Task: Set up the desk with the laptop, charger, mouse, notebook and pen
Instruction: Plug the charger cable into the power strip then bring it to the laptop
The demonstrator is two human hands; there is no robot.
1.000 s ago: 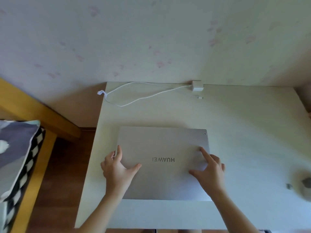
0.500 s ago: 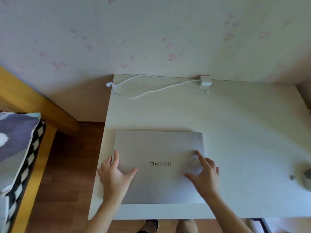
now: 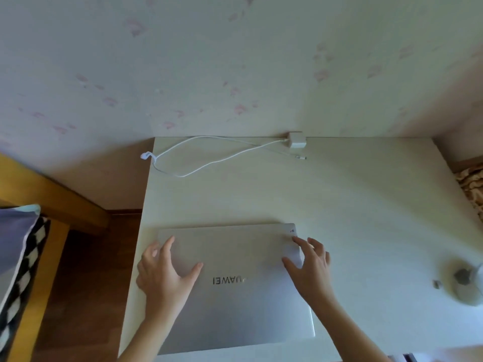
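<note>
A closed silver laptop (image 3: 235, 288) lies on the white desk (image 3: 366, 205), its logo facing away from me and its near edge at the desk's front edge. My left hand (image 3: 164, 278) holds its left side, thumb on the lid and fingers over the edge. My right hand (image 3: 311, 267) holds the right side near the far corner in the same way. A thin second edge shows at the laptop's near right corner. The white charger (image 3: 296, 140) sits at the back of the desk against the wall, its cable (image 3: 188, 168) looping left.
A round pale base with a grey centre (image 3: 464, 282) stands at the desk's right edge, a small grey piece (image 3: 436, 284) beside it. A wooden bed frame (image 3: 52, 202) and a patterned pillow (image 3: 18, 246) lie to the left, over a wooden floor (image 3: 88, 283).
Both hands have slid along the lid toward the laptop's far corners and out to its side edges. The laptop now reaches nearer to the desk's front edge.
</note>
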